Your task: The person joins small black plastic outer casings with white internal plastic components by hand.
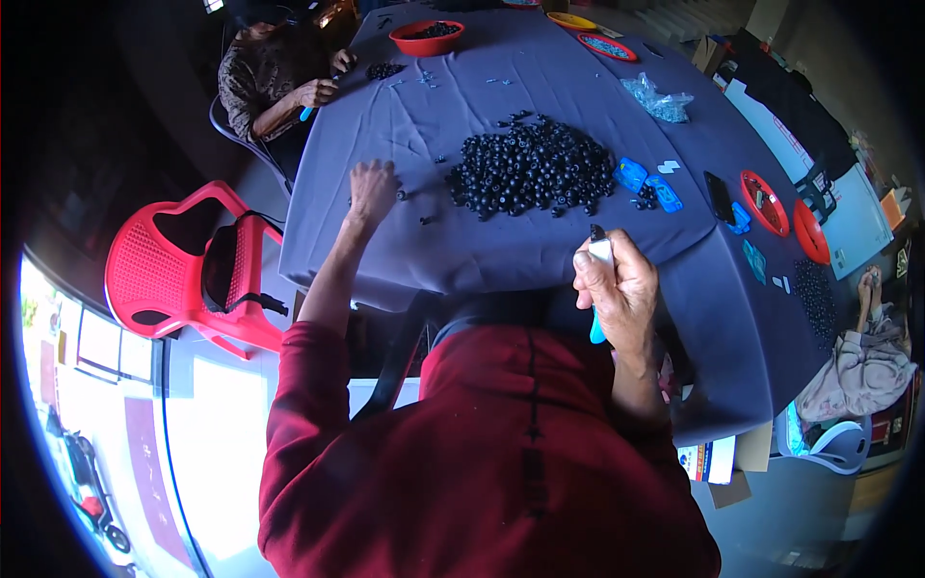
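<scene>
My right hand (pixel 621 289) is closed around a small hand tool (pixel 601 252) with a white upper part and a blue lower end. A small black piece (pixel 596 232) sits at the tool's top, just beyond the table's front edge. Reaching over the cloth on the left, my left hand (pixel 373 191) has its fingers curled down, and what they hold, if anything, is hidden. One loose black piece lies right beside it. Between and beyond my hands spreads a large heap of small round black pieces (pixel 530 166) on the grey tablecloth (pixel 434 252).
Blue plastic packs (pixel 631 174), a dark phone (pixel 719 197) and red trays (pixel 765 202) lie to the right. Farther back are a clear bag (pixel 658 99) and a red bowl (pixel 427 45). Co-workers sit far left and right. A red chair (pixel 169 255) stands at left.
</scene>
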`<control>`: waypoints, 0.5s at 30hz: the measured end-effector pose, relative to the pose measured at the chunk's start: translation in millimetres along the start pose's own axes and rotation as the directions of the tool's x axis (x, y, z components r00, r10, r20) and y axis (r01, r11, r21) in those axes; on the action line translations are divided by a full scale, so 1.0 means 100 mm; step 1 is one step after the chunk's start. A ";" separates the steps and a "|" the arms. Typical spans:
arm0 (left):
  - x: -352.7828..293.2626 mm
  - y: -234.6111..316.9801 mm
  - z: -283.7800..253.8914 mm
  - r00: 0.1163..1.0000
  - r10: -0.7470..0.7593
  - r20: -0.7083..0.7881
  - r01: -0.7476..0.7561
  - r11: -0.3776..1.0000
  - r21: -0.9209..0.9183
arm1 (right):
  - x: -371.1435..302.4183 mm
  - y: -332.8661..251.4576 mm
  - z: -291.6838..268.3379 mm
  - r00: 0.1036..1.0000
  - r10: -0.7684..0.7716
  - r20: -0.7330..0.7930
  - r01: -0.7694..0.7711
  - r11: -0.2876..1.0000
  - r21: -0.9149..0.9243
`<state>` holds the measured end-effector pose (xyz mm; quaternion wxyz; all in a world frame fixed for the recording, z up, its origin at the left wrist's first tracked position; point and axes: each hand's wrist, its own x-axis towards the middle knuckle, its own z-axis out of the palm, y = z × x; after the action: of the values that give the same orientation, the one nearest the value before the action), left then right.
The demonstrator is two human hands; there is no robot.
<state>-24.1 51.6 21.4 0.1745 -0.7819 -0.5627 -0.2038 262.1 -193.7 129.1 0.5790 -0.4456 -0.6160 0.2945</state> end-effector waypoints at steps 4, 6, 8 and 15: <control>0.14 0.21 0.20 0.925 0.310 -0.219 -0.364 0.885 -0.289 | -0.02 -0.03 0.08 1.000 0.013 0.024 -0.013 1.000 0.003; 0.22 0.41 0.28 0.932 0.346 -0.107 -0.361 0.868 -0.341 | -0.01 -0.02 0.06 1.000 0.008 0.024 -0.008 1.000 -0.009; 0.23 0.47 0.41 0.936 0.349 -0.045 -0.340 0.863 -0.373 | -0.02 -0.02 0.04 0.999 0.015 0.045 -0.015 1.000 0.000; 0.40 0.54 0.55 0.978 0.203 -0.049 -0.202 0.859 -0.471 | 0.01 0.01 0.03 0.999 -0.002 0.044 0.001 1.000 0.013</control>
<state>45.0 94.6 -7.2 -0.0019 -0.8557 -0.4109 -0.3145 259.5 -192.2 128.0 0.5687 -0.4346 -0.6269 0.3078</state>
